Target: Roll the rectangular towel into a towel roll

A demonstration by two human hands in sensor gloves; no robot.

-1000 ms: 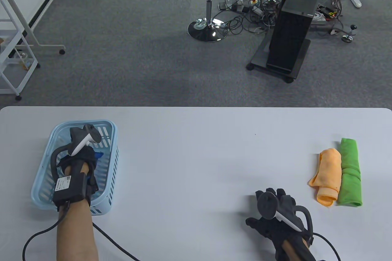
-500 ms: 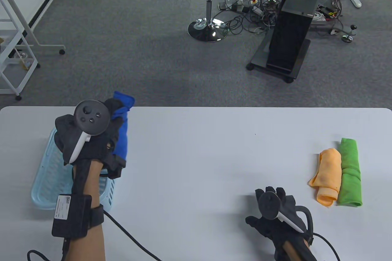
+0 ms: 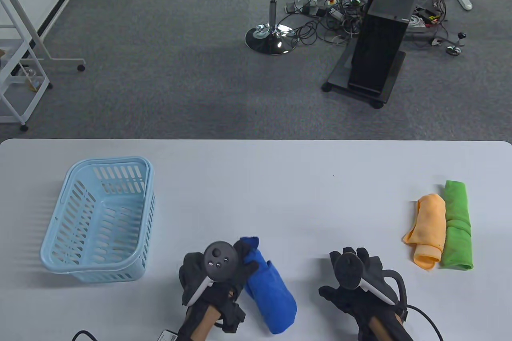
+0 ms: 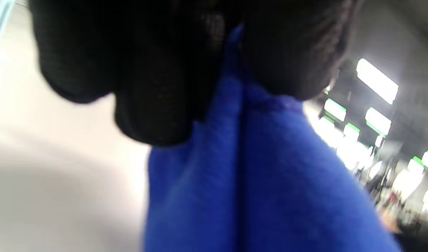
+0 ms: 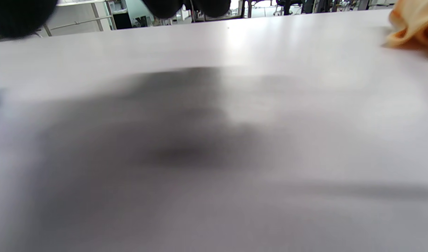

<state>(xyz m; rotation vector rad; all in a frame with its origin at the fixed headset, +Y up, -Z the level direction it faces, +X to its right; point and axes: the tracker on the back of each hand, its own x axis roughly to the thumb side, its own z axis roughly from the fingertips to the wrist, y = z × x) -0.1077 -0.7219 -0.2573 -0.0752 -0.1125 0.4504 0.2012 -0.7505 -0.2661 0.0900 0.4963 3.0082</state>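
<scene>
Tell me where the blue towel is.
Table view: near edge, left of centre, the blue towel is pinched in the left hand, between basket and right hand.

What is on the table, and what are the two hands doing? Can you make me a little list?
blue towel: bunched, on the table's near side, not rolled yet
left hand: pinches the blue towel
right hand: flat on the table, holds nothing
basket: pale blue, at the left, nothing in it
orange roll: at the right, touching the green roll
</scene>
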